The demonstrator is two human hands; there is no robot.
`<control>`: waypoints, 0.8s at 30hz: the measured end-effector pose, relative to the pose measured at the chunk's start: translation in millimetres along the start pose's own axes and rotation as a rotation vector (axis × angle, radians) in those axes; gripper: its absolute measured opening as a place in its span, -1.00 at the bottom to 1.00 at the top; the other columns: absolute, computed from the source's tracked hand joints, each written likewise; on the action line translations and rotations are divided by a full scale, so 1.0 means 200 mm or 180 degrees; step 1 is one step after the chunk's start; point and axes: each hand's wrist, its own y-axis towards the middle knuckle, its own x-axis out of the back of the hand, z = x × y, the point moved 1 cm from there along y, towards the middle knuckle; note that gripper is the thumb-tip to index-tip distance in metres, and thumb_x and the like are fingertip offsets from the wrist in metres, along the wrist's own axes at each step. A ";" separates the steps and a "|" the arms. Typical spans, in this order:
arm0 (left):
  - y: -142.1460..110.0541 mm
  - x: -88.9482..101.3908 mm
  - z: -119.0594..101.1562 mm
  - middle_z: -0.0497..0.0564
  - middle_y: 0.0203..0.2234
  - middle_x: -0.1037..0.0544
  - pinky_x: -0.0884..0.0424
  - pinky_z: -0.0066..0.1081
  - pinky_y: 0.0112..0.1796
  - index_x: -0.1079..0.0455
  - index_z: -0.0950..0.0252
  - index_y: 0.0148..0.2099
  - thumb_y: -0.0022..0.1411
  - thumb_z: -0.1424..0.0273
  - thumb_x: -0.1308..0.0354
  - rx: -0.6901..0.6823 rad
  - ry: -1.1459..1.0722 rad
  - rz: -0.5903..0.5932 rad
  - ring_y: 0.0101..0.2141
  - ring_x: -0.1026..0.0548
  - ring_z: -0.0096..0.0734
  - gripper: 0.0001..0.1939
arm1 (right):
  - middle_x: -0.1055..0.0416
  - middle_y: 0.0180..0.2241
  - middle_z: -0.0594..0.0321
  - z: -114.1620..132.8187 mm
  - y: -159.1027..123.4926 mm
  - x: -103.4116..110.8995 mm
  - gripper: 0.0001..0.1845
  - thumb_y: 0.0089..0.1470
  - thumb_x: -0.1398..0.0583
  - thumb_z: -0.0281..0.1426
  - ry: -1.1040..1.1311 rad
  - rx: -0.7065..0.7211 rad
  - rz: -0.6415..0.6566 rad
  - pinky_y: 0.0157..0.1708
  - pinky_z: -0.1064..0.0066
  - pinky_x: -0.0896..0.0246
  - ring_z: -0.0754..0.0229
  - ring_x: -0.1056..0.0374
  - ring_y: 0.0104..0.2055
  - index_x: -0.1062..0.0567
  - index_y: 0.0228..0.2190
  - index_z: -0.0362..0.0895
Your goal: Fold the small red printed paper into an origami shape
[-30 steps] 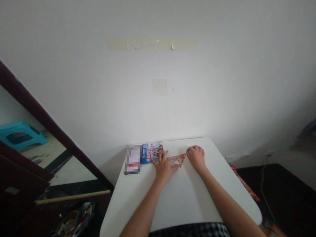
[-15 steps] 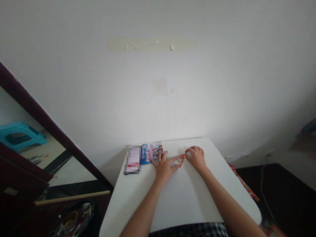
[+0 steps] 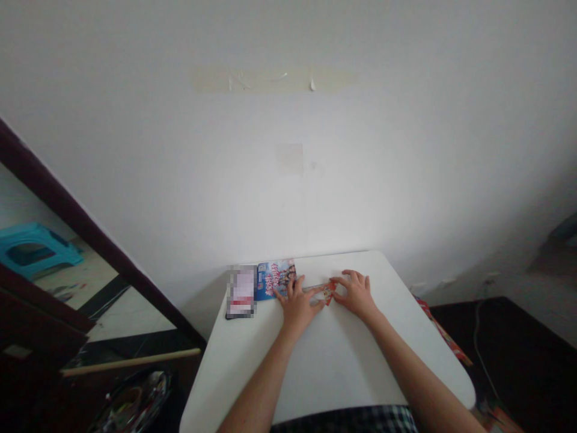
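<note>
A narrow strip of folded printed paper (image 3: pixel 329 291), orange and red at its right end, lies on the white table (image 3: pixel 342 361). My left hand (image 3: pixel 298 304) rests over it with fingers spread, pressing down and covering its left part. Thumb and forefinger of my right hand (image 3: pixel 356 293) curl around the paper's right end, touching it at its upper and lower edges. A blue printed leaflet (image 3: pixel 273 279) with pink and white lettering lies under and beside the left fingertips. How the strip joins the leaflet is hidden by my left hand.
A phone (image 3: pixel 241 291), blurred out, lies at the table's left edge. The table's back edge meets a white wall (image 3: pixel 252 204). On the left lean a dark-framed mirror (image 3: pixel 103 240) and a black bag-lined bin (image 3: pixel 135 400) below it.
My right hand has shifted slightly left, its thumb and forefinger now further onto the paper's orange end. My left hand stays in place.
</note>
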 end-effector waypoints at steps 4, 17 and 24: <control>0.00 0.00 0.00 -0.06 0.33 -0.22 0.29 0.54 0.15 -0.39 -0.32 0.12 0.12 -0.02 -0.23 -0.0038 0.0014 -0.0050 0.32 -0.02 0.18 -0.53 | -0.18 0.19 0.15 0.01 -0.02 0.00 -0.42 -0.05 -0.31 -0.08 -0.0009 0.0026 0.0035 0.25 -0.30 0.30 -0.15 -0.03 0.28 -0.44 0.06 0.26; 0.00 -0.01 0.01 -0.06 0.32 -0.22 0.29 0.54 0.14 -0.37 -0.36 0.12 0.14 -0.04 -0.21 -0.0081 0.0038 -0.0064 0.31 -0.04 0.14 -0.53 | -0.15 0.22 0.03 0.00 -0.03 -0.02 -0.22 -0.13 -0.30 0.08 -0.0136 0.0293 -0.0058 0.23 -0.36 0.33 -0.20 -0.01 0.29 -0.39 0.12 0.12; 0.00 -0.01 0.01 -0.07 0.31 -0.24 0.27 0.51 0.16 -0.36 -0.37 0.13 0.15 -0.05 -0.19 -0.0109 0.0059 -0.0082 0.30 -0.06 0.12 -0.54 | -0.16 0.22 0.01 -0.01 -0.04 -0.03 -0.22 -0.11 -0.29 0.09 -0.0162 0.0376 -0.0048 0.22 -0.38 0.32 -0.20 0.00 0.30 -0.37 0.13 0.11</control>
